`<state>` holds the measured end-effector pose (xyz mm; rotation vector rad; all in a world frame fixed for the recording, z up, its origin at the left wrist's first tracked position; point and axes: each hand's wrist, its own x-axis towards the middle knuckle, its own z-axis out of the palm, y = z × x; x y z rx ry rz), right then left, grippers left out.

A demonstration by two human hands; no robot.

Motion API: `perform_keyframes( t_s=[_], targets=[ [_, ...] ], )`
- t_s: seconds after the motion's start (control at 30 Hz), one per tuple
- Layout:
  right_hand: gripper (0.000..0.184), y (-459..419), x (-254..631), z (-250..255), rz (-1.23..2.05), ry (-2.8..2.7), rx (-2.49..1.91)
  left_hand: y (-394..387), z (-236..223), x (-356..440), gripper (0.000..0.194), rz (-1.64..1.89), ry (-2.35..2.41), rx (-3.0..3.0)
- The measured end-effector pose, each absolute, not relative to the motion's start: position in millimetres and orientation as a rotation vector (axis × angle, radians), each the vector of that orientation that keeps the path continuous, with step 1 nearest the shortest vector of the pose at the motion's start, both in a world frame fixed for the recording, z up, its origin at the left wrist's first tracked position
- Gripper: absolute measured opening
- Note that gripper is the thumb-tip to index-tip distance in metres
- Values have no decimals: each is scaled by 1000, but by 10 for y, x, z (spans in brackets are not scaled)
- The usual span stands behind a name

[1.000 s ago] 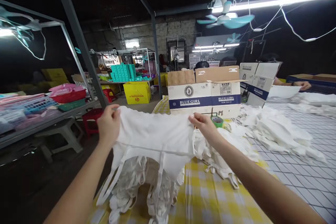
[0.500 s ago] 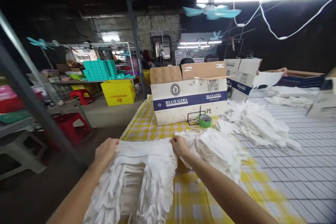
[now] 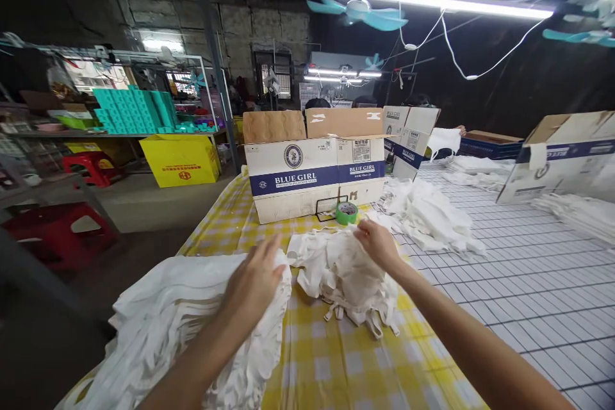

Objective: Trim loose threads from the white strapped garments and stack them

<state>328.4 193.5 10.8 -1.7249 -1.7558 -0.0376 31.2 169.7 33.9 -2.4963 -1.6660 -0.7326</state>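
My left hand (image 3: 255,272), slightly blurred, is over the right part of a layered stack of white garments (image 3: 168,295), its fingers stretched out and nothing in them. My right hand (image 3: 377,242) is closed in a pinch at the upper edge of a crumpled pile of white garments (image 3: 348,269). Thin straps hang from that pile's near side onto the yellow checked cloth (image 3: 327,359). How many layers the right fingers hold is hidden.
Behind the piles stand a Blue Girl carton (image 3: 314,182), a black wire stand (image 3: 321,210) and a roll of green tape (image 3: 346,213). Further right lie another white heap (image 3: 427,214) and a second carton (image 3: 552,160). A person's hand (image 3: 462,131) holds white fabric across the table.
Both hands have left the top edge of the garment on the left stack. The right hand has moved right to the crumpled pile; the left has opened. The view has turned right.
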Motion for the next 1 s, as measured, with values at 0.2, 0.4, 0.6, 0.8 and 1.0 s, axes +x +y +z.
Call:
perform_keyframes(
  t_s=[0.2, 0.4, 0.6, 0.8, 1.0],
  targets=[
    [32, 1732, 3700, 1189, 222, -1404, -1294, 1490, 449, 1320, 50, -1288, -1428, -3018],
    [33, 1136, 3628, 1860, 601, -1510, -939, 1252, 867, 2014, 50, -2064, -1190, -3004],
    [29, 532, 3694, 2013, 757, -1575, -900, 967, 981, 1972, 46, -2089, -1290, -3716],
    [27, 157, 3956, 1803, 988, -1411, -1009, 701, 930, 1513, 21, -1705, -1463, -3746],
    [23, -281, 3961, 1766, 1182, -1284, -1048, 352, 1066, 1203, 24, -2169, -1477, -3587]
  ],
)
